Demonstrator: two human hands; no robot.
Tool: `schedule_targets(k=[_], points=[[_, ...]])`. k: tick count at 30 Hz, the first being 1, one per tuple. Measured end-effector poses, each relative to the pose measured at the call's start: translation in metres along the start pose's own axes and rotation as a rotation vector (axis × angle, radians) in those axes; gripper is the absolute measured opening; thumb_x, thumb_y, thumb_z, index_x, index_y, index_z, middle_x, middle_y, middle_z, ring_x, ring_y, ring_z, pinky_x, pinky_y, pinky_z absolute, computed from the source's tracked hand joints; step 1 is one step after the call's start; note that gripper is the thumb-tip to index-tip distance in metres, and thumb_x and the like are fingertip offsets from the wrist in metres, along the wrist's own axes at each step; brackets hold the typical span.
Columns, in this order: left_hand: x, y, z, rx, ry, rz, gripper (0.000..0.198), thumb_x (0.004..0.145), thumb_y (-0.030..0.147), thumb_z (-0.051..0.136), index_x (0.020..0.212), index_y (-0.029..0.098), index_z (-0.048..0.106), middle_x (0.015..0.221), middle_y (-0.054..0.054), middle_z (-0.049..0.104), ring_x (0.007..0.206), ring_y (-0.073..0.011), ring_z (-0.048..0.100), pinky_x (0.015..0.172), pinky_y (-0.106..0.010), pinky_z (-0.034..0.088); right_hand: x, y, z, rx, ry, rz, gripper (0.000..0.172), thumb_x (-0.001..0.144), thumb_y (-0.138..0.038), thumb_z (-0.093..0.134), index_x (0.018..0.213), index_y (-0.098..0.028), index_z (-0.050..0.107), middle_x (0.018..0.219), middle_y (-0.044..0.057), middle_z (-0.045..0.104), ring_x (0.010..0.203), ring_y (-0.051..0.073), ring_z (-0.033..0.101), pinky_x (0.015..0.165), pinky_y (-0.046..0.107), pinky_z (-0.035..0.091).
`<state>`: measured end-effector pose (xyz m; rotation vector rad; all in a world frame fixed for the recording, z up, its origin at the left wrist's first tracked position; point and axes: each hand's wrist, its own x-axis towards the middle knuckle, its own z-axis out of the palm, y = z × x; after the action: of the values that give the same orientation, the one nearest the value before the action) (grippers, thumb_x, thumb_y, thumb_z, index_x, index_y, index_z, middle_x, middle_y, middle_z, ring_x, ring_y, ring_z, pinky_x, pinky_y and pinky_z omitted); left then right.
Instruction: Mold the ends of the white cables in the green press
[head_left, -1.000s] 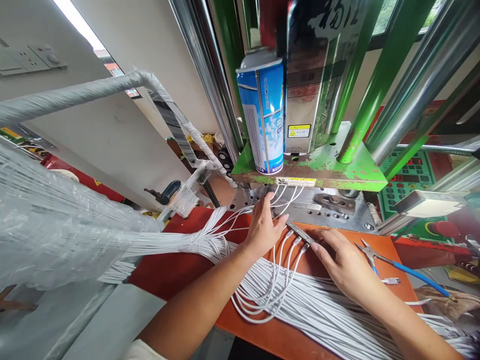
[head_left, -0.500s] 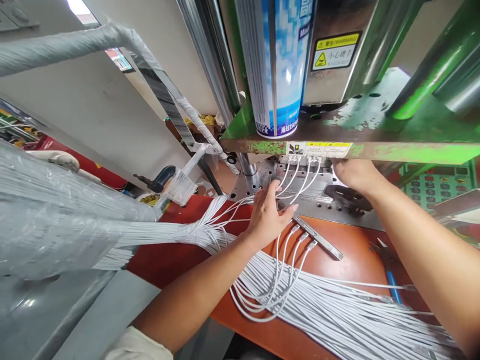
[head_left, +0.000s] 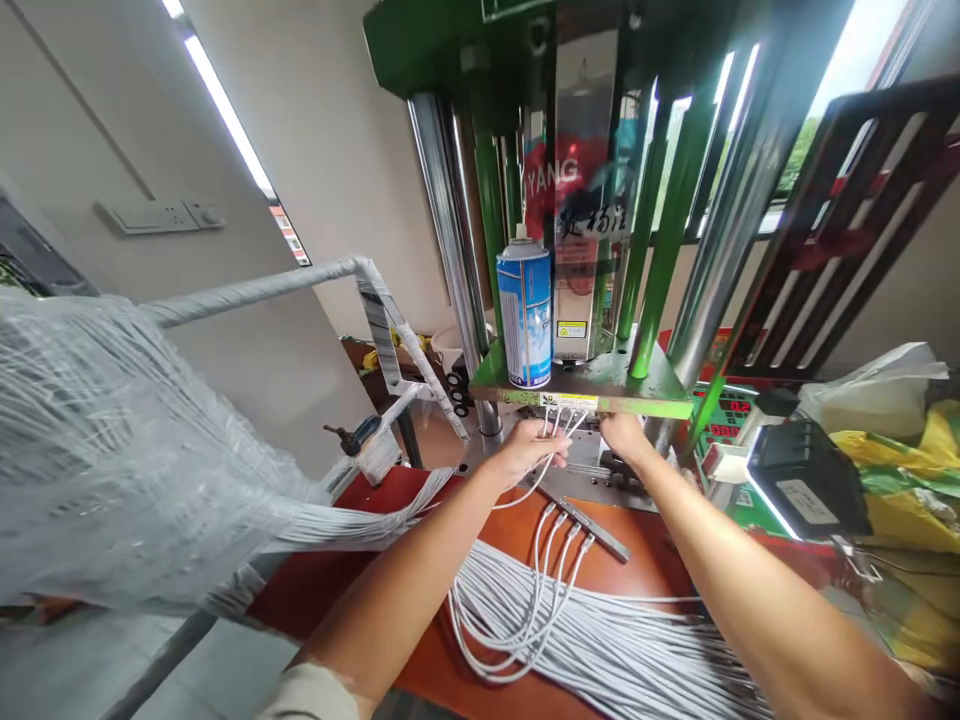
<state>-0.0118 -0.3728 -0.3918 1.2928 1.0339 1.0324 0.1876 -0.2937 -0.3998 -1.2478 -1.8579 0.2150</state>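
Note:
My left hand [head_left: 531, 450] is closed around several white cables [head_left: 556, 424] that run up to the mold under the green press plate [head_left: 645, 405]. To its right, my right hand [head_left: 622, 436] reaches beneath the plate's edge, its fingertips hidden. A metal bar [head_left: 589, 522] with several cable ends plugged into it lies on the orange-brown table [head_left: 637, 545]. A large bundle of white cables [head_left: 585, 640] spreads below it. The blue spray can [head_left: 525, 318] stands on the press plate.
At the left, a plastic-wrapped cable bundle [head_left: 150, 470] hangs by a wrapped frame [head_left: 262, 290]. Steel and green columns rise above the plate. A black lamp [head_left: 810, 480] and yellow bags [head_left: 892, 490] are at the right.
The view has tilted up and back, showing more of the press. My left hand has closed on the cables near the mold. My right hand remains at the plate's edge.

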Motion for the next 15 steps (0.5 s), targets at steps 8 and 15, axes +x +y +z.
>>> schedule_targets(k=[8,15], points=[[-0.103,0.007,0.024,-0.239,-0.175,-0.223,0.054,0.081,0.064,0.073,0.089,0.011,0.065,0.050,0.006,0.047,0.037,-0.0030,0.026,0.039,-0.021,0.014,-0.111,-0.016,-0.016,-0.009,-0.029,0.066,0.030,0.105,-0.048,0.035,0.099,-0.022,0.050,0.095,0.008,0.061,0.087,0.024,0.058,0.080,0.038,0.048],[-0.158,0.019,0.037,-0.150,-0.111,-0.113,0.048,0.094,0.057,0.063,0.084,0.011,0.067,0.046,0.009,0.033,0.042,-0.0044,0.020,0.043,-0.022,0.012,-0.142,-0.011,-0.027,-0.070,-0.071,0.201,0.025,0.100,-0.043,0.035,0.089,-0.023,0.046,0.092,0.011,0.058,0.083,0.026,0.055,0.076,0.041,0.043]])
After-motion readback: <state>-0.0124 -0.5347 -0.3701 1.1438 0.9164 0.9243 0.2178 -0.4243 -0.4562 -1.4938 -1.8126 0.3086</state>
